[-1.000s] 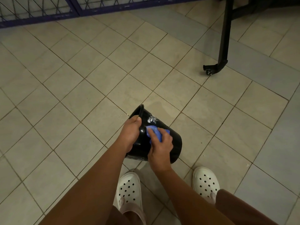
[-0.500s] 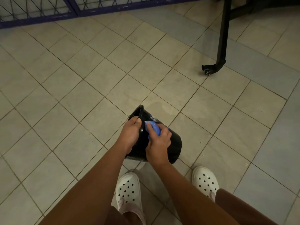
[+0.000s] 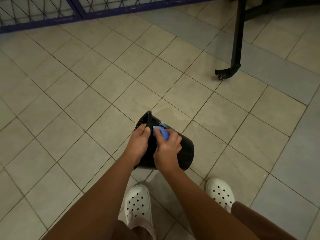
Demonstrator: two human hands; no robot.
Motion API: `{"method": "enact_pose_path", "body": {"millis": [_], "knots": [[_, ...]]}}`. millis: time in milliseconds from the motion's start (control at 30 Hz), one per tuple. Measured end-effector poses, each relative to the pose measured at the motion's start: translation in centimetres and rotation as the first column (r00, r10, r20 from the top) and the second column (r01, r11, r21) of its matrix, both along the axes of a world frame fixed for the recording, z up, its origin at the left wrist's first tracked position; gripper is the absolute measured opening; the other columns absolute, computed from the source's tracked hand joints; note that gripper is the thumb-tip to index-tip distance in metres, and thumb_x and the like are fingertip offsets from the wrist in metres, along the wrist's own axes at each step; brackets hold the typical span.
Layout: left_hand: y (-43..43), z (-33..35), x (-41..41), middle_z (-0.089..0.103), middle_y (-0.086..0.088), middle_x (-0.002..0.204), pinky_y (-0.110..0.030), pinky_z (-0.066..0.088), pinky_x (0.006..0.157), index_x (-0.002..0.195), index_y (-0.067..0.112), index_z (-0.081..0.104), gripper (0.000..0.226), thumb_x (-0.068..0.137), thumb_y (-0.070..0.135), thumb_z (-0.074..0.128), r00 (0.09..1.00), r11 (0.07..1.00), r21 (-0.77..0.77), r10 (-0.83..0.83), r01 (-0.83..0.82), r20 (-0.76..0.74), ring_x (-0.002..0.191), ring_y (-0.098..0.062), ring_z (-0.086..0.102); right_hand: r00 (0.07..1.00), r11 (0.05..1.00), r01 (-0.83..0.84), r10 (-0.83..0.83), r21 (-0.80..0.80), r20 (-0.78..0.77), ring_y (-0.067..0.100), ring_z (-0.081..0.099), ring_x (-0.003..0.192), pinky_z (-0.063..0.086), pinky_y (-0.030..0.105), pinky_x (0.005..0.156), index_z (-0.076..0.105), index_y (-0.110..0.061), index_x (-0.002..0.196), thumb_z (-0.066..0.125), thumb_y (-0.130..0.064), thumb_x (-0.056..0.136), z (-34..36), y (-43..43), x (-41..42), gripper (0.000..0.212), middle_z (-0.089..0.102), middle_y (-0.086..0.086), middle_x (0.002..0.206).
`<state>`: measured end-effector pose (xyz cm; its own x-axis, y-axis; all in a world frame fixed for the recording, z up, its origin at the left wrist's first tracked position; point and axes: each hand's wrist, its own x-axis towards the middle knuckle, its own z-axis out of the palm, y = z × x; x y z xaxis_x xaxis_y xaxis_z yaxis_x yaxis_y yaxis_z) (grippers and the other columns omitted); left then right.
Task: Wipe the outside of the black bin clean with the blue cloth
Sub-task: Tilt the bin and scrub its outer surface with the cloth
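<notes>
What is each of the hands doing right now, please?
Left hand: closed, gripping the rim of the black bin.
Right hand: closed, holding the blue cloth against the bin.

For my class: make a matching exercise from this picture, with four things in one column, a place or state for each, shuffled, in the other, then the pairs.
Column A
1. left hand
2. blue cloth
3. black bin
4. black castor leg

Column B
a. tipped, mouth facing up-left
b. grips the bin's rim
c. stands on the tiled floor, upper right
d. pressed to the bin's outer wall by the right hand

Pairs: 1-b, 2-d, 3-a, 4-c.
</notes>
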<state>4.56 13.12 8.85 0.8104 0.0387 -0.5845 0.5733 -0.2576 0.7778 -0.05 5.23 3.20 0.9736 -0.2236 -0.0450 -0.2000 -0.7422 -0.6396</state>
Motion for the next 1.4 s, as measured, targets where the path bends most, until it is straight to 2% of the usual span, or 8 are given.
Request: {"method": "enact_pose_path", "body": {"millis": [200, 400, 700, 867, 1000, 1167, 1233, 1400], "knots": [[-0.2, -0.2, -0.2, 0.068, 0.002, 0.097, -0.019, 0.048, 0.065, 0.107, 0.025, 0.063, 0.027, 0.106, 0.020, 0.037, 0.999, 1.000, 0.017, 0.009, -0.010, 0.032, 0.091, -0.015, 0.065, 0.966, 0.991, 0.135, -0.127, 0.023, -0.224, 0.029, 0.024, 0.122, 0.029, 0.045, 0.103, 0.033, -0.029, 0.142, 0.057, -0.004, 0.082, -0.8, -2.9, 1.3, 0.069, 0.027, 0.013, 0.138], [0.3, -0.5, -0.2, 0.069, -0.001, 0.105, -0.027, 0.052, 0.082, 0.111, 0.022, 0.064, 0.027, 0.105, 0.019, 0.037, 0.999, 0.999, 0.027, -0.040, 0.039, 0.019, 0.098, -0.013, 0.066, 0.998, 0.998, -0.059, 0.059, 0.027, 0.022, 0.036, 0.034, 0.120, 0.033, 0.051, 0.098, 0.044, -0.021, 0.137, 0.064, -0.001, 0.076, 0.1, -0.4, 0.6, 0.067, 0.036, 0.020, 0.135], [0.0, -0.8, -0.3, 0.066, -0.003, 0.104, -0.020, 0.049, 0.065, 0.115, 0.020, 0.063, 0.027, 0.105, 0.021, 0.037, 0.999, 0.999, 0.024, -0.035, 0.035, 0.024, 0.096, -0.016, 0.063, 0.953, 0.991, 0.131, -0.136, -0.035, -0.272, 0.029, 0.018, 0.126, 0.026, 0.046, 0.105, 0.024, -0.032, 0.143, 0.055, -0.007, 0.083, -0.8, -2.9, -0.3, 0.072, 0.019, 0.012, 0.141], [0.3, -0.7, -0.3, 0.069, -0.004, 0.103, -0.029, 0.051, 0.076, 0.105, 0.023, 0.064, 0.026, 0.105, 0.019, 0.038, 0.999, 0.999, 0.045, -0.028, 0.027, 0.030, 0.097, -0.020, 0.065, 0.998, 0.999, -0.011, 0.009, -0.031, -0.061, 0.034, 0.033, 0.117, 0.038, 0.051, 0.096, 0.035, -0.025, 0.138, 0.071, -0.007, 0.074, -0.4, -0.7, -0.1, 0.076, 0.032, 0.019, 0.133], [0.3, -0.5, -0.4, 0.067, 0.002, 0.099, -0.013, 0.050, 0.056, 0.113, 0.021, 0.062, 0.026, 0.105, 0.020, 0.038, 1.000, 1.000, 0.001, -0.025, 0.025, 0.012, 0.090, -0.011, 0.064, 0.994, 1.000, -0.012, 0.009, -0.022, -0.108, 0.031, 0.028, 0.121, 0.031, 0.047, 0.100, 0.037, -0.025, 0.140, 0.061, -0.011, 0.084, -1.1, -2.8, 1.0, 0.062, 0.031, 0.017, 0.135], [1.5, -0.5, 0.3, 0.069, -0.017, 0.112, -0.052, 0.053, 0.090, 0.116, 0.009, 0.061, 0.032, 0.098, 0.030, 0.046, 0.987, 0.986, -0.167, -0.018, -0.009, -0.157, 0.108, -0.042, 0.064, 0.998, 0.994, 0.057, -0.054, 0.090, -0.041, 0.027, 0.029, 0.122, 0.030, 0.046, 0.099, 0.049, -0.025, 0.131, 0.055, -0.013, 0.089, -1.4, -3.2, 0.2, 0.045, 0.031, 0.012, 0.136], [1.3, -0.3, 0.5, 0.070, -0.021, 0.115, -0.055, 0.050, 0.095, 0.118, 0.011, 0.066, 0.049, 0.097, 0.048, 0.043, 0.958, 0.966, -0.238, 0.025, -0.096, -0.286, 0.109, -0.042, 0.065, 0.999, 0.988, 0.031, -0.036, 0.153, 0.034, 0.021, 0.031, 0.120, 0.032, 0.043, 0.097, 0.049, -0.028, 0.129, 0.052, -0.018, 0.090, -1.9, -3.5, -0.8, 0.040, 0.034, 0.005, 0.133], [-0.2, -0.1, 1.0, 0.070, -0.015, 0.096, -0.038, 0.050, 0.068, 0.102, 0.014, 0.065, 0.066, 0.092, 0.071, 0.034, 0.907, 0.968, -0.133, 0.144, -0.212, -0.395, 0.089, -0.031, 0.067, 0.994, 0.998, -0.026, 0.031, -0.049, 0.105, 0.018, 0.047, 0.107, 0.028, 0.036, 0.089, 0.059, -0.027, 0.118, 0.049, -0.039, 0.086, -3.0, -4.8, -1.9, 0.036, 0.050, -0.001, 0.118]]}}
